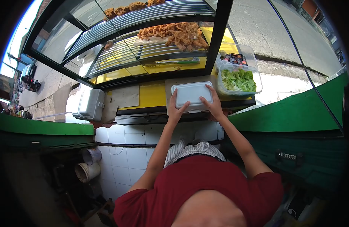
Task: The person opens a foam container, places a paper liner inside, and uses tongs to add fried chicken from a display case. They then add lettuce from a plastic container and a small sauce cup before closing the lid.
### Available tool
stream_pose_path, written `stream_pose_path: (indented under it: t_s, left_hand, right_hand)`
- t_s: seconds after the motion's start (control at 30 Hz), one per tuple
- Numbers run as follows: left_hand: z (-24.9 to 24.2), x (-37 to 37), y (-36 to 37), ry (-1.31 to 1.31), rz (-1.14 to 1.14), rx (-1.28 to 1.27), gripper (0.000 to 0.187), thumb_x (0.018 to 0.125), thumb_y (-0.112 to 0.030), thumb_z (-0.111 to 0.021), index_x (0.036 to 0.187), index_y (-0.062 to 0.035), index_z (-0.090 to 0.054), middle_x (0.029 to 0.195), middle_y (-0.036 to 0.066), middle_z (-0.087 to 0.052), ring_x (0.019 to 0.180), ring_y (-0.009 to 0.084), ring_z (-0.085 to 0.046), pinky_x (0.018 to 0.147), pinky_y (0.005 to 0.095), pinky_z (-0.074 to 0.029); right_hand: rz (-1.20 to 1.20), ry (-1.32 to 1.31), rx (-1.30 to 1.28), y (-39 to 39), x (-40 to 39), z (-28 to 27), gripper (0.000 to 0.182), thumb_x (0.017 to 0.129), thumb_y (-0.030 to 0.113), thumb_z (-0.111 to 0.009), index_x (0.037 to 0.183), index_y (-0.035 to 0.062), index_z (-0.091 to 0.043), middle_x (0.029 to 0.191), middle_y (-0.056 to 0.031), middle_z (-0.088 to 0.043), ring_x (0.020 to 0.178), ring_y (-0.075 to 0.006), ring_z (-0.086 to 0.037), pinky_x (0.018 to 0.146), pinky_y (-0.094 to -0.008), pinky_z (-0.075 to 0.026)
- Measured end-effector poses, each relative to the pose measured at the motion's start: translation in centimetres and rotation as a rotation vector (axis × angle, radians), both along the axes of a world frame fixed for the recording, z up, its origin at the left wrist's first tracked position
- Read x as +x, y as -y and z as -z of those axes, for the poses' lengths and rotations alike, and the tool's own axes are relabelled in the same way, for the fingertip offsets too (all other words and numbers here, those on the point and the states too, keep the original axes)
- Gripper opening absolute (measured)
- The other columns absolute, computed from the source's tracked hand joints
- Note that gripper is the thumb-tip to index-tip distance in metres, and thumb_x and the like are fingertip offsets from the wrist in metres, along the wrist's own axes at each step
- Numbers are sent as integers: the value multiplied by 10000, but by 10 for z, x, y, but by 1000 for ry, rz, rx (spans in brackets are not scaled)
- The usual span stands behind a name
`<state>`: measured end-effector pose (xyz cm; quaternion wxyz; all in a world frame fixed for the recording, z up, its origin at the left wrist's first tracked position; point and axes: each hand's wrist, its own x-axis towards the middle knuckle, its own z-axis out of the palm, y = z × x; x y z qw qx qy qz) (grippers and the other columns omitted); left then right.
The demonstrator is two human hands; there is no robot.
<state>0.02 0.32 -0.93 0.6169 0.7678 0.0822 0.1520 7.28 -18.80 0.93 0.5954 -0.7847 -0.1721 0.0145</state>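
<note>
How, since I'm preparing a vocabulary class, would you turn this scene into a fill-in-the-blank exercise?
1. The left hand and right hand hold a ____ box.
2. Green leaves lie in a clear tub to the box's ____.
3. The person's shirt is dark ____.

Missing words: white; right; red.

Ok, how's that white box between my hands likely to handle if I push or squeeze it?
The white box looks like moulded foam, so it's probably light, though any contents are hidden. It may dent where your left hand and right hand grip its sides. Its low, flat shape suggests sliding rather than rolling.
</note>
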Motion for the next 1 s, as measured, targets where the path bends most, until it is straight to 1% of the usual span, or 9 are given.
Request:
stream_pose_path:
  t_s: [0.17, 0.27, 0.3, 0.33, 0.47, 0.57, 0.83, 0.97, 1.0]
  left_hand:
    - [-13, -20, 1, -41, -109, -67, 835, 770, -279, -741, 1442, -74, -289, 1356, 198, -389, 1242, 308, -423, 1031, 386, -349]
    - [-51, -48, -4, 21, -242, -239, 883, 764, -220, -744, 1462, -71, -225, 1379, 183, -372, 1249, 283, -421, 1027, 367, -364]
    - [-62, -59, -7, 63, -291, -308, 901, 761, -200, -746, 1469, -69, -203, 1388, 178, -366, 1251, 275, -419, 1025, 360, -369]
    - [-66, -71, -16, 65, -315, -292, 949, 750, -164, -750, 1477, -60, -149, 1396, 168, -353, 1254, 253, -414, 1017, 346, -383]
    - [-83, -126, -49, 58, -530, -423, 970, 752, -153, -745, 1475, -43, -108, 1371, 182, -368, 1219, 260, -451, 1008, 348, -395]
    - [-90, -172, -81, 132, -601, -618, 983, 743, -161, -753, 1470, -26, -105, 1348, 180, -386, 1205, 252, -461, 998, 345, -405]
    - [-90, -304, -210, 179, -769, -555, 952, 755, -167, -730, 1463, -13, -112, 1320, 162, -407, 1205, 233, -456, 1006, 341, -392]
    - [-97, -356, -264, 172, -836, -555, 922, 768, -160, -714, 1463, -29, -123, 1319, 155, -398, 1193, 234, -460, 1003, 354, -401]
    - [-94, -365, -278, 157, -852, -537, 959, 762, -174, -722, 1471, -35, -90, 1347, 167, -367, 1208, 254, -451, 1009, 360, -398]
  right_hand:
    - [-86, -89, 69, -11, -2, -15, 568, 813, 263, -689, 1301, 64, -476, 1264, -152, -509, 1157, -251, -494, 1000, -333, -360]
    - [-204, -217, 118, -30, -9, -37, 560, 812, 255, -678, 1303, 79, -473, 1256, -140, -500, 1149, -230, -485, 993, -333, -362]
    - [-253, -235, 135, -40, -13, -44, 551, 814, 253, -673, 1299, 84, -476, 1255, -140, -501, 1146, -231, -487, 994, -334, -362]
    - [-299, -254, 151, -52, -17, -50, 542, 815, 250, -669, 1296, 88, -479, 1254, -140, -502, 1143, -231, -488, 994, -336, -361]
    - [-478, -296, 165, -114, -41, -72, 493, 817, 242, -646, 1267, 104, -503, 1221, -134, -524, 1125, -232, -494, 991, -342, -362]
    - [-581, -302, 147, -167, -75, -82, 481, 807, 240, -642, 1252, 105, -516, 1197, -133, -538, 1106, -232, -502, 975, -342, -374]
    - [-758, -346, 205, -328, -193, -75, 462, 795, 230, -647, 1229, 116, -536, 1174, -114, -549, 1066, -217, -519, 949, -327, -390]
    - [-838, -400, 242, -395, -239, -72, 447, 807, 179, -651, 1231, 94, -537, 1206, -99, -543, 1125, -201, -499, 993, -311, -354]
    - [-853, -406, 260, -410, -246, -72, 447, 809, 166, -650, 1234, 83, -536, 1227, -95, -533, 1161, -202, -481, 1012, -308, -336]
